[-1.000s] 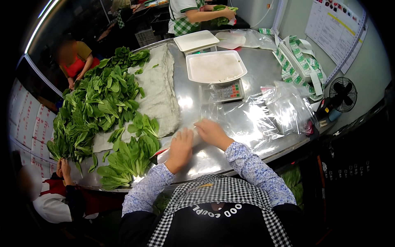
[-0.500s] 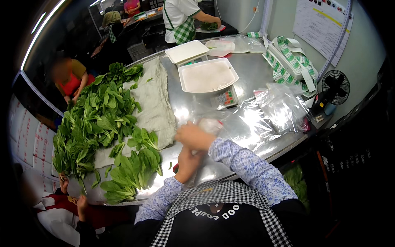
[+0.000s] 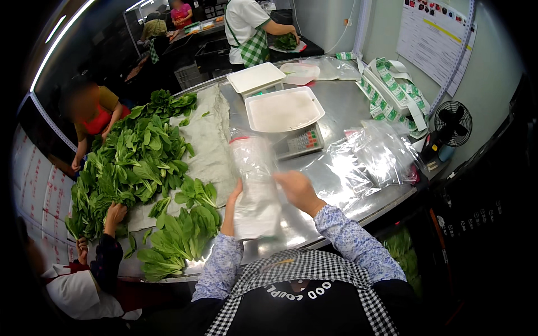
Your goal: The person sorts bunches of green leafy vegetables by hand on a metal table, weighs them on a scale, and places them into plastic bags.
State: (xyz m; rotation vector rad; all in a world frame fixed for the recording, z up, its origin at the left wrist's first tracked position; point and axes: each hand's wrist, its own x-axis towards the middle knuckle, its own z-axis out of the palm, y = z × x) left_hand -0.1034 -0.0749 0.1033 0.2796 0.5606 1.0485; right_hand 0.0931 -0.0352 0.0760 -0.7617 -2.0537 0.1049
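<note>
A bundle of clear plastic bags, with a red strip at its far end, lies lengthwise before me at the near part of the metal table. My left hand grips its left side; those fingers are partly hidden by the plastic. At the bundle's right edge is my right hand, curled and smeared by motion, so whether it pinches the plastic is unclear. Beyond the bundle, a white tray rests on a scale with coloured keys. Loose leafy greens lie left of my left hand.
A big heap of leafy greens borders a pale cloth at left. Two co-workers reach to the heap. Farther off are another white tray and green-white label strips. More clear bags and a small fan are at right.
The plastic bundle, earlier mostly covered by my crossed hands, now lies stretched out away from me. My hands have parted to its two sides. At lower left, a co-worker's hand has reached into the greens.
</note>
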